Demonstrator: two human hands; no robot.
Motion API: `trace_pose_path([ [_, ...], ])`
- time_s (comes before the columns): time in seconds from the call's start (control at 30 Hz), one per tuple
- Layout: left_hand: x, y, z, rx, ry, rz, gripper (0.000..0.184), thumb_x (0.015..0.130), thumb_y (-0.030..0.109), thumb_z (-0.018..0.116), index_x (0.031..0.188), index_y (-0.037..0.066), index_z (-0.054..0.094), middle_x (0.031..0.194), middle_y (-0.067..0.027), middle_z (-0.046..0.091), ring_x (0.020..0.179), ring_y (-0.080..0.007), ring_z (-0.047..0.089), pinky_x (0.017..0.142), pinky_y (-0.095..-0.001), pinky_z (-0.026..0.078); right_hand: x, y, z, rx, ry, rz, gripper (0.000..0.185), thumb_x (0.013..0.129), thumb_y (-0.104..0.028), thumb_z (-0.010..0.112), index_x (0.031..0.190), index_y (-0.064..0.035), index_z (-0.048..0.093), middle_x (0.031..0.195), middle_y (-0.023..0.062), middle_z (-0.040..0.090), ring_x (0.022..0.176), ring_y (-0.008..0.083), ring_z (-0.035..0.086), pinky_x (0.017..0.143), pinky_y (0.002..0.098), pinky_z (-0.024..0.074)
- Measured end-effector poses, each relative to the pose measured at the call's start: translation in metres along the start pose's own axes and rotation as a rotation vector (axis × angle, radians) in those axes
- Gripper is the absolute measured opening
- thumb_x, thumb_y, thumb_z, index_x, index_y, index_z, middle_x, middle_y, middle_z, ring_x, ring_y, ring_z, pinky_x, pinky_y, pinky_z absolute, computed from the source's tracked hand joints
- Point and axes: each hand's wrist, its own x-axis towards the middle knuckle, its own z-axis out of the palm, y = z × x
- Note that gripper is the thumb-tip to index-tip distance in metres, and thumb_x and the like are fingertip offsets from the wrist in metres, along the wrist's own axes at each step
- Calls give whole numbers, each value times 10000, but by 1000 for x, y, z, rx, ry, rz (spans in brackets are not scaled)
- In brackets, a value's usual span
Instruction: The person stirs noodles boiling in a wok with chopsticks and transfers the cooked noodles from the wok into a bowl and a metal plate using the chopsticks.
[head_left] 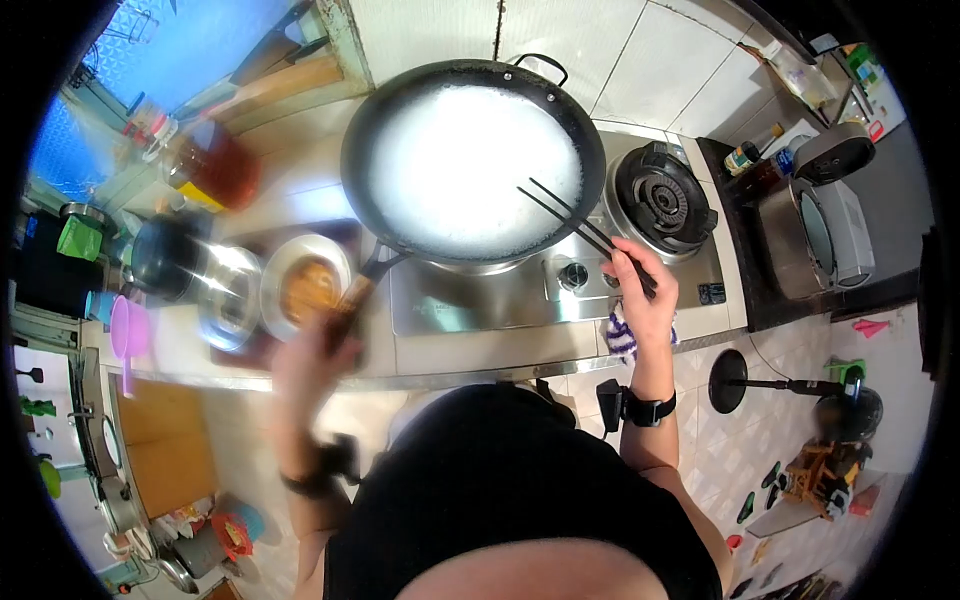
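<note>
A large black wok (pixel 355 170) holds white, foamy-looking contents on the stove (pixel 450 310). My right hand (pixel 645 290) is closed around a pair of dark chopsticks (pixel 560 215), whose tips are over the wok's white contents. My left hand (pixel 312 365) is smeared by motion at the end of the wok's handle (pixel 362 285); whether its fingers grip the handle cannot be made out. Just beyond that hand, a pale bowl (pixel 275 275) contains something orange-brown. A clear glass-like bowl (pixel 228 300) stands to its left.
Right of the wok is a second burner (pixel 665 195). A purple-and-white cloth (pixel 622 335) hangs at the counter's front edge. At the left are a large jar of reddish-brown liquid (pixel 215 165) and a purple ladle-shaped scoop (pixel 127 330). A steel pot (pixel 795 235) stands far right.
</note>
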Motion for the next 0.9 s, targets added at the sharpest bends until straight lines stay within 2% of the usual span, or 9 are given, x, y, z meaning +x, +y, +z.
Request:
trace_pose_path([
  [0.3,10,-1,7,-62,-86,-26,495,718,205,750,1109,3,525,864,-236,646,832,-395,628,685,-425,490,-14,14,-12,1,71,52,210,919,-127,599,1062,24,630,912,82,602,746,141,647,690,242,513],
  [0.73,6,5,3,-44,-73,-12,416,707,141,732,1022,-8,505,828,-248,633,808,-413,621,666,-452,480,-14,14,-11,-34,50,101,250,927,-156,592,1103,20,614,855,63,637,749,120,632,691,226,477],
  [0.9,8,5,3,-49,-102,-43,439,710,149,736,1053,-13,516,830,-249,637,804,-411,625,665,-449,484,-13,15,-11,-54,48,89,247,925,-150,594,1106,16,618,852,58,636,745,114,629,693,226,472],
])
